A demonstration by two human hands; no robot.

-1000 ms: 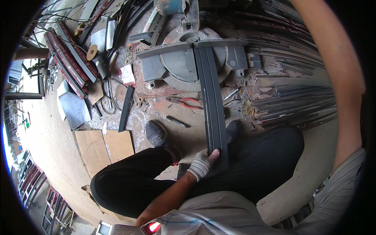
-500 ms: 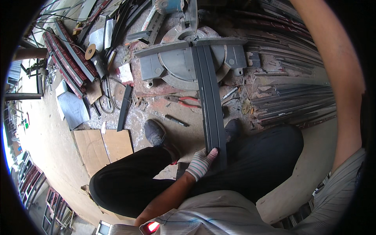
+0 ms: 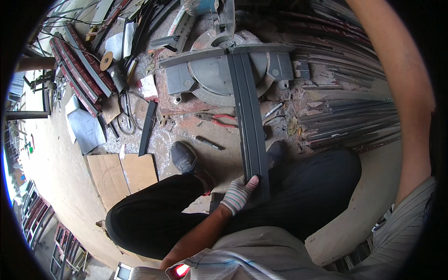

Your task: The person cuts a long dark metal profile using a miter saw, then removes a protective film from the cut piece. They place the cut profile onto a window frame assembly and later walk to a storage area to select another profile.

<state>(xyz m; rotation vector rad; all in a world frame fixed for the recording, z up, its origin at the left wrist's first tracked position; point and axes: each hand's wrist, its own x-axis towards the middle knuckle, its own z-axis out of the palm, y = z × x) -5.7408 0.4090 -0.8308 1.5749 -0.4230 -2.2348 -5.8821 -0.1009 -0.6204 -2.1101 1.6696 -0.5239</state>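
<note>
Your L hand (image 3: pixel 240 191), in a striped glove (image 3: pixel 236 198), is clamped on the near part of the dark profile (image 3: pixel 252 123), thumb on top, other fingers mostly hidden. Profile runs lengthwise in front of you: far end on the mitre saw (image 3: pixel 205 77), up at its fence (image 3: pixel 193 58); near end over your R thigh (image 3: pixel 312 186). Your R arm (image 3: pixel 403 74) goes up past the top edge; R hand's out of frame, so can't tell if it's gripping anything. Saw's blue head (image 3: pixel 201 6) is beyond the fence. Red-handled pliers (image 3: pixel 224 121) lie just L of the profile, w/ a black pen-like stick (image 3: pixel 209 143) nearer your L shoe (image 3: pixel 184 157). 2 cardboard pcs (image 3: pixel 108 175) are further L.
</note>
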